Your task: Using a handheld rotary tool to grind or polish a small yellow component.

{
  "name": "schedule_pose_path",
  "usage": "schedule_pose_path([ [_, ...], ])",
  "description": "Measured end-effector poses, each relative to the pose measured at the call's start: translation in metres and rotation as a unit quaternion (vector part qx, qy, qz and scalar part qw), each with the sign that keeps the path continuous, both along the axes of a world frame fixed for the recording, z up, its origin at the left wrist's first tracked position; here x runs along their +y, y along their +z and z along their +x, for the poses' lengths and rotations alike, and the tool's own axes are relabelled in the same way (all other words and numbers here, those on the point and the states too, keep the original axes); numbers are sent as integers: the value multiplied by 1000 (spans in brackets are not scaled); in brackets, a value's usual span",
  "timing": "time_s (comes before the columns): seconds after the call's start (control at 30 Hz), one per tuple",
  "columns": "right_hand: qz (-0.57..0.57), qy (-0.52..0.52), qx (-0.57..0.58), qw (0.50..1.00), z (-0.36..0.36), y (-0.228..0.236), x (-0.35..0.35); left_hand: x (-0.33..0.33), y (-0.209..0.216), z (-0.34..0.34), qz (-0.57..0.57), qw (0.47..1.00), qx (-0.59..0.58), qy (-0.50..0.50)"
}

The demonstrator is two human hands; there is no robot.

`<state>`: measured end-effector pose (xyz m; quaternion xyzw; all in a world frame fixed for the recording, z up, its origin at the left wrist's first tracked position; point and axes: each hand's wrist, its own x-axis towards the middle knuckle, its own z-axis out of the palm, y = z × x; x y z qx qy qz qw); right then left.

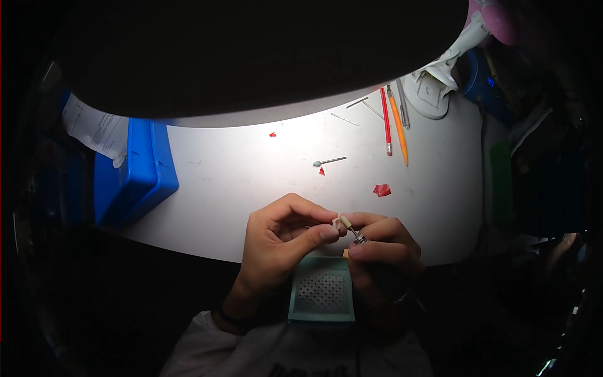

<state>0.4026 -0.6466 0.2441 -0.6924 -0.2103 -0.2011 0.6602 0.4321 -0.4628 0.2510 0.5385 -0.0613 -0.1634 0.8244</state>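
Near the table's front edge, my left hand (pixel 273 242) is closed, pinching a small whitish piece (pixel 336 224) between thumb and fingertips. My right hand (pixel 389 242) grips a rotary handpiece (pixel 360 239) with a metal collar; its dark body is mostly hidden in the fingers. A pale cylindrical grinding tip (pixel 346 222) on the handpiece points at the piece, touching it or very close. Just under my right thumb pokes out a yellowish block (pixel 346 253). Below both hands is a green tray (pixel 321 317) with a perforated metal plate (pixel 323 291).
On the white table (pixel 220 195) lie a grey-tipped bur (pixel 330 161), red scraps (pixel 382 190), a red pencil (pixel 385 122), an orange pencil (pixel 398 125) and thin metal rods. Blue bins (pixel 144 163) stand left, a white lamp base (pixel 430 94) back right. A dark lamp hood (pixel 264 56) hangs overhead.
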Motion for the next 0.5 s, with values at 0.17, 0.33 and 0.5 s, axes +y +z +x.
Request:
schedule_pose_path([
  [0.17,-14,9,0,1000,1,2,-1,0,-2,0,-3,1000,-5,1],
  [0.33,-9,8,-16,1000,2,-1,2,0,-2,0,5,1000,-8,1],
  [0.5,-17,1,-26,1000,2,-1,2,0,-4,-1,6,1000,-10,6],
])
